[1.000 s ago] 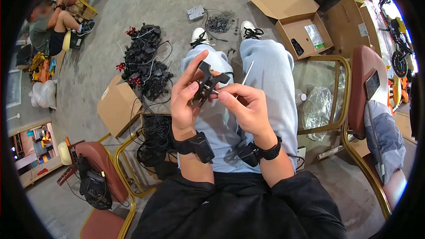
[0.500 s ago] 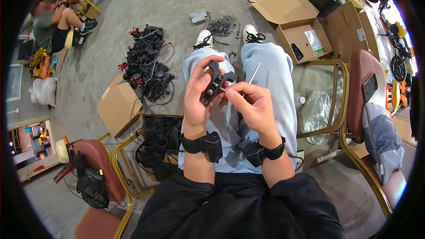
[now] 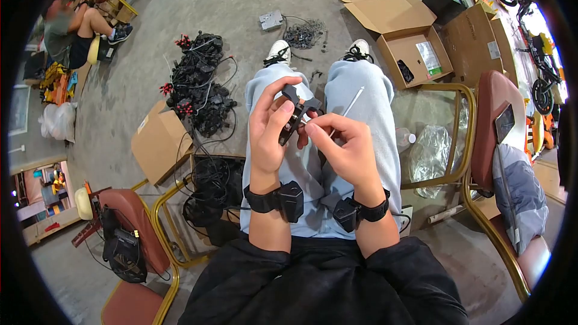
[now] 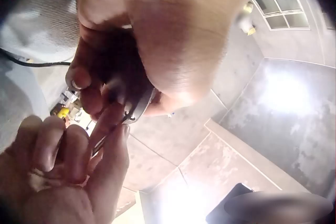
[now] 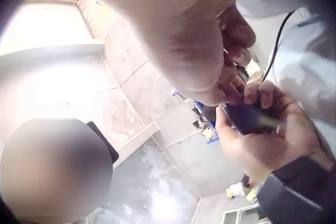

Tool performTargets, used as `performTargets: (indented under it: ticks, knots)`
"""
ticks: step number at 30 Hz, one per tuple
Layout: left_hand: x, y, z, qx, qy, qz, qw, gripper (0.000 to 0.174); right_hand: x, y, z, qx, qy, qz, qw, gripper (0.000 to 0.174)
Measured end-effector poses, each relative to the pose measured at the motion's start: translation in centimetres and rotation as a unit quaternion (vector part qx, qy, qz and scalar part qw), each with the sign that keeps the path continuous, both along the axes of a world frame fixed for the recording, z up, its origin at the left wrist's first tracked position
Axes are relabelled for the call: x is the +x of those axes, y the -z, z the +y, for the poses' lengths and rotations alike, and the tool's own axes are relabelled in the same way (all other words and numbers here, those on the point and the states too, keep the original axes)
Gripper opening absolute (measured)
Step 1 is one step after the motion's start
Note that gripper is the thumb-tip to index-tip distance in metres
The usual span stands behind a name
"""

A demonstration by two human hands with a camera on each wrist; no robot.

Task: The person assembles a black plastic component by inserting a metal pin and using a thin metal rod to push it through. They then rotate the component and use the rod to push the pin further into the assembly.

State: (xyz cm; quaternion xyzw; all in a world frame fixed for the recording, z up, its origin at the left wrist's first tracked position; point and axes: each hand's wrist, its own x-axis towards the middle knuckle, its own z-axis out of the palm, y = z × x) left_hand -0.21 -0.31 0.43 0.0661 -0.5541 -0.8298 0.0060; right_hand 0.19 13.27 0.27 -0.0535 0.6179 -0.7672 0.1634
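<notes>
Black plastic bracket (image 3: 297, 114), raised in front of the seated person's lap, just left of middle. The left hand (image 3: 268, 132) grips it, thumb along the near face, index finger reaching over the far end. The right hand (image 3: 349, 144) meets it from the right, thumb and forefinger pinching a thin metal rod (image 3: 354, 101); its pale end slants out over the right thigh of the light-blue trousers (image 3: 364, 93). Fingertips come close against the bracket; I cannot tell whether any metal sits inside it, the hands cover that spot.

Both wrists carry black strapped cameras.

Floor, left: heap of black cabled modules (image 3: 201, 78) with red connectors, a cardboard flap (image 3: 159, 144) nearer. Far middle, beyond the shoes: silver metal box (image 3: 271, 20), beside it a scatter of small dark parts (image 3: 306, 33). Far right: cardboard carton (image 3: 391, 15), lid thrown back, papers within.

Near left, a red-brown chair (image 3: 147, 229) bears a black bag (image 3: 123, 253). Right, another padded chair (image 3: 486, 102), clear plastic bag (image 3: 428, 162) beside its frame. Far left, a second person (image 3: 63, 39) sits low.
</notes>
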Motion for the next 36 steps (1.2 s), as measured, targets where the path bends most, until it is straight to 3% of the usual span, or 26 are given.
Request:
performTargets:
  ticks: [2, 3, 5, 6, 8, 9, 11, 17, 21, 23, 24, 25, 26, 30, 32, 36]
  knots:
    - [0.0, -0.1, -0.2, -0.009, 0.004, -0.005, 1.000, 0.042, 0.0, -1.1, 0.2, 0.222, 0.034, 0.160, 0.961, 0.008]
    - [0.0, -0.1, -0.2, -0.018, 0.010, -0.010, 1.000, 0.042, -0.2, -0.9, 0.2, 0.222, 0.034, 0.160, 0.961, 0.008]
    - [0.0, -0.3, 0.0, -0.013, -0.010, -0.015, 1.000, 0.043, -0.5, -0.1, 0.4, 0.319, 0.063, 0.376, 0.868, 0.011]
    - [0.1, -0.3, 0.2, -0.008, -0.029, -0.020, 0.999, 0.043, -0.3, -0.2, 0.3, 0.319, 0.065, 0.373, 0.869, 0.011]
    - [0.2, -0.2, -0.4, 0.014, -0.009, -0.015, 1.000, 0.040, 0.1, -0.5, 0.2, 0.207, 0.041, 0.212, 0.954, 0.012]
    - [0.3, -0.2, -0.6, 0.036, 0.006, -0.005, 0.999, 0.038, 0.1, -0.4, 0.3, 0.209, 0.042, 0.210, 0.954, 0.012]
    - [0.3, -0.2, -0.6, 0.026, -0.002, -0.003, 1.000, 0.039, 0.1, 0.1, 0.3, 0.089, -0.037, 0.036, 0.995, 0.013]
    - [0.3, 0.0, -0.5, 0.003, -0.029, 0.022, 0.999, 0.040, -0.4, 0.5, -0.4, -0.106, -0.039, -0.092, 0.989, 0.015]
    - [0.3, -0.1, -1.0, -0.005, -0.008, 0.033, 0.999, 0.041, -0.4, 0.5, -0.4, -0.126, -0.053, -0.080, 0.987, 0.013]
    - [0.0, -0.5, -1.3, 0.002, 0.006, 0.033, 0.999, 0.041, -0.4, 0.4, -0.4, 0.057, -0.015, 0.075, 0.995, 0.011]
    - [0.0, -0.4, -1.3, 0.010, 0.006, 0.035, 0.999, 0.041, -0.6, 0.2, -0.4, 0.056, -0.014, 0.079, 0.995, 0.011]
    - [0.0, -0.4, -1.2, 0.019, 0.006, 0.037, 0.999, 0.041, -0.7, 0.1, -0.4, 0.160, 0.027, 0.235, 0.958, 0.011]
    - [-0.1, -0.5, -1.1, 0.018, 0.007, 0.039, 0.999, 0.041, -0.9, 0.0, -0.4, 0.258, 0.068, 0.380, 0.886, 0.012]
    - [0.1, -1.3, -0.6, 0.011, -0.058, 0.053, 0.997, 0.040, -0.8, -0.5, -0.6, 0.224, 0.080, 0.372, 0.897, 0.012]
    - [0.5, -1.2, -0.9, 0.009, -0.052, 0.064, 0.997, 0.041, -0.3, -0.9, -0.5, 0.107, 0.033, 0.195, 0.974, 0.011]
    - [0.5, -1.0, -0.5, -0.001, -0.066, 0.075, 0.995, 0.040, 0.0, 0.0, -0.5, 0.052, 0.026, 0.187, 0.981, 0.012]
